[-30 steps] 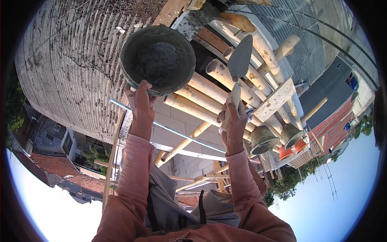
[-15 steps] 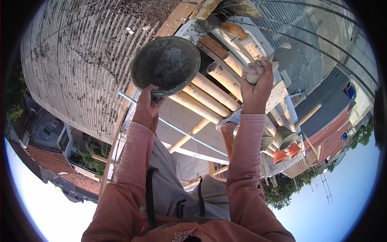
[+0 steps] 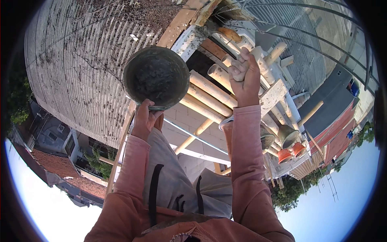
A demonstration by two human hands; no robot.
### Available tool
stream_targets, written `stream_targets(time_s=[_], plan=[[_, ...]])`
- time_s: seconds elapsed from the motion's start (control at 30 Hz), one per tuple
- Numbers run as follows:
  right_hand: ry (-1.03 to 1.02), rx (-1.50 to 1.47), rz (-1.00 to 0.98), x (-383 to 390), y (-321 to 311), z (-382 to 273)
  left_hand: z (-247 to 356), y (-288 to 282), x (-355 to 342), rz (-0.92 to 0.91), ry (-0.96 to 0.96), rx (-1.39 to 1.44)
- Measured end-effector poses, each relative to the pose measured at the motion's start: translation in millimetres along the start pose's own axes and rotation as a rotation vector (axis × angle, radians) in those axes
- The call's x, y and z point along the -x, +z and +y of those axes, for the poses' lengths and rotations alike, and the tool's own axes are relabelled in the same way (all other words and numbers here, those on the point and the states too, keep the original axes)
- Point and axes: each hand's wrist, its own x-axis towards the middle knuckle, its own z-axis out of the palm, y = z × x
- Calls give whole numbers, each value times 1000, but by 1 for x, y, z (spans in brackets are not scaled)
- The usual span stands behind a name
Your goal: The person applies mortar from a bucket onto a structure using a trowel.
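My left hand (image 3: 146, 121) grips the near rim of a dark round bowl (image 3: 184, 80), thumb over the edge. Wet grey mortar (image 3: 157, 78) lies in the bowl's bottom. To the right, apart from the bowl, my right hand (image 3: 246, 80) is raised and closed around the handle of a trowel. Its blade is hard to make out against the poles behind; the earlier frame shows it plainly. Grey smears coat the fingers of that hand. Below both hands run several pale bamboo poles (image 3: 211, 90).
Corrugated roofing (image 3: 76, 76) spreads on the left. Thin dark rods (image 3: 306, 42) cross the upper right. A mortar-spattered board (image 3: 273, 97) lies right of my right hand. Further right sit a grey bucket (image 3: 288, 135) and two orange buckets (image 3: 285, 155). A block wall (image 3: 197, 121) drops below the poles.
The bowl has shifted left and slightly down, its opening now facing me more squarely. My right hand has moved left and up, and the trowel blade has turned out of plain sight.
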Motion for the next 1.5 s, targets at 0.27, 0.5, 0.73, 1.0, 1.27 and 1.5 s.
stream_targets(time_s=[0.27, 0.5, 0.73, 1.0, 1.27, 1.5], plan=[[0, 80, 35, 10, 9, -5, 20, 3, 8, -8, 158, -97], [169, 555, 298, 126, -73, -12, 52, 39, 13, -22, 317, -459], [-585, 1850, -139, 92, -50, 37, 66, 74, 19, -101, 457, -772], [-997, 2334, -408, 69, -12, 43, 79, 87, 28, -219, 432, -927], [-767, 2524, -665, 82, 7, 8, 65, 81, 10, -211, 490, -838], [-1122, 2603, -313, 64, 23, -46, 58, 86, 20, -264, 921, -1059]])
